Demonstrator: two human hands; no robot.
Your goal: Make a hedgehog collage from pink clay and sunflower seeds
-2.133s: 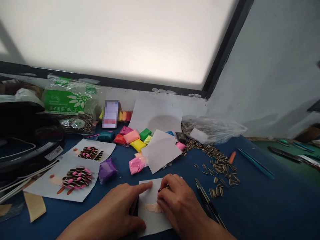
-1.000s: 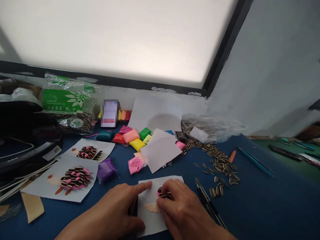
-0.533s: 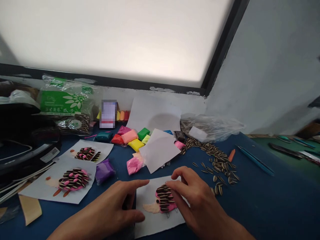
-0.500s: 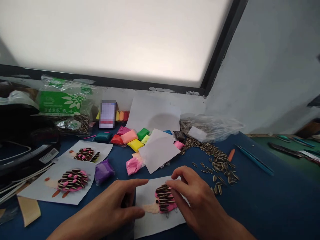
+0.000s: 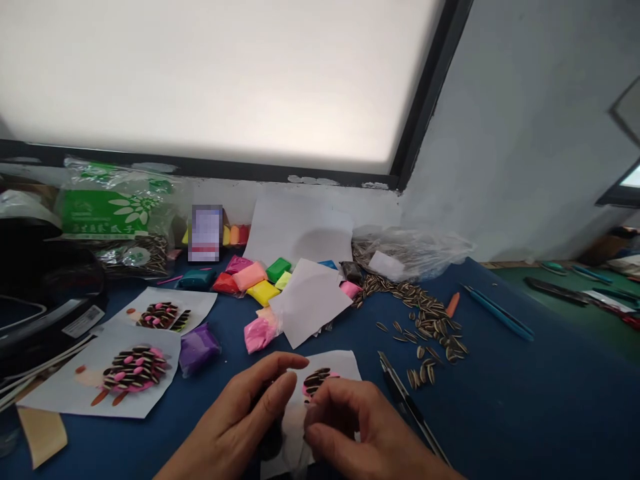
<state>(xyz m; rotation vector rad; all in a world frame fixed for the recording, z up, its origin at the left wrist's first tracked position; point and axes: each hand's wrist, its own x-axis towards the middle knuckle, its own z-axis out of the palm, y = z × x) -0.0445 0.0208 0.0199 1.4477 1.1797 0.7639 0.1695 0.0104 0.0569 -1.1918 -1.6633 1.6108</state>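
Note:
Sunflower seeds in rows on pink clay make up a hedgehog picture (image 5: 320,380) on a white sheet (image 5: 345,363), partly covered by my hands. Over the sheet's left side is my left hand (image 5: 250,407), its index finger stretched out and its thumb slightly apart from it; its other fingers are in shadow. My right hand (image 5: 357,423) is closed over the lower part of the picture, thumb and fingertips curled together. Whatever they pinch is too blurred to name. A faint translucent smear shows below the fingertips.
Two finished-looking hedgehog pictures (image 5: 135,373) lie at left beside a purple clay packet (image 5: 200,348). Coloured clay packets (image 5: 263,292) and white cards (image 5: 313,300) are behind. Loose sunflower seeds (image 5: 425,313), a blue pen-like tool (image 5: 500,313) and a dark pen-like tool (image 5: 415,407) lie at right.
My right hand has moved down and left off the hedgehog's top, its fingers curling closed. My left thumb has come up nearer the index finger. The dark pen-like tool now shows.

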